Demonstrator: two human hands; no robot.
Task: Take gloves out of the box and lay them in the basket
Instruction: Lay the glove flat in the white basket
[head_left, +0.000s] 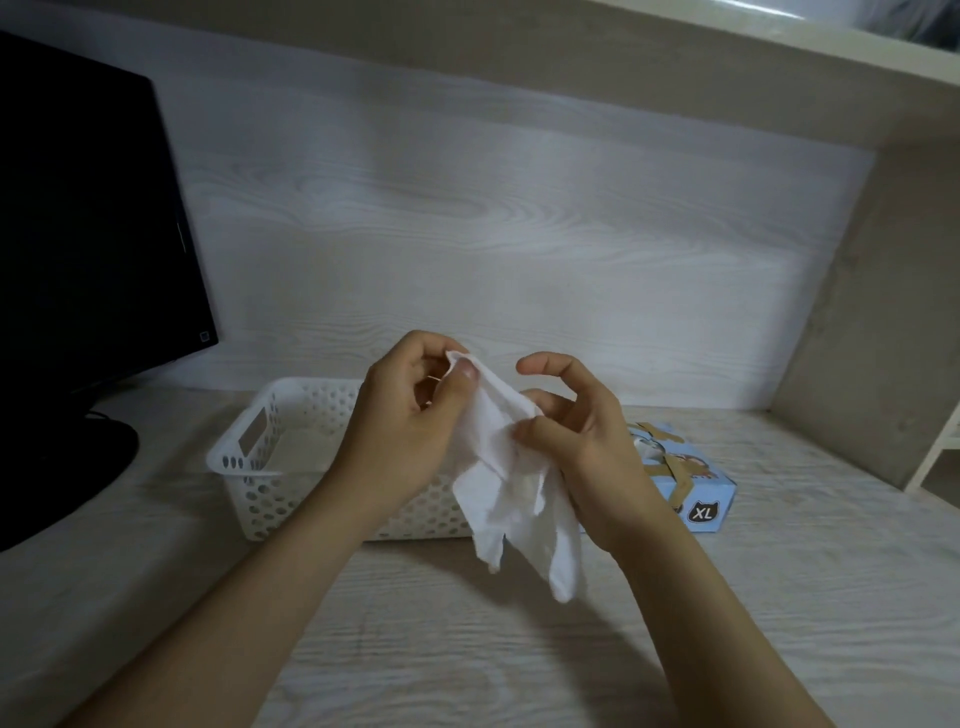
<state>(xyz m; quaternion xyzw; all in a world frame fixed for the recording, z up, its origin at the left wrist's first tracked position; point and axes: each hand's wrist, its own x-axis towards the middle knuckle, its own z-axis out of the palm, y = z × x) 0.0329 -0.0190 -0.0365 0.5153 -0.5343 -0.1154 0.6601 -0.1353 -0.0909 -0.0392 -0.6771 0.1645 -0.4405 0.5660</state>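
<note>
Both the left hand (400, 415) and right hand (582, 452) pinch a glove (514, 483), already out of the box (698, 499); next step, likely: carry it left, lay it in the basket (244, 457).

Pale wood-grain desk top (467, 649), grain running left to right. White perforated plastic basket (260, 467) stands on it, left of centre, towards the back. Light-blue cardboard box (711, 499) marked XL lies flat to the right of the basket, opening up. Black monitor base (78, 457) rests at far left.
</note>
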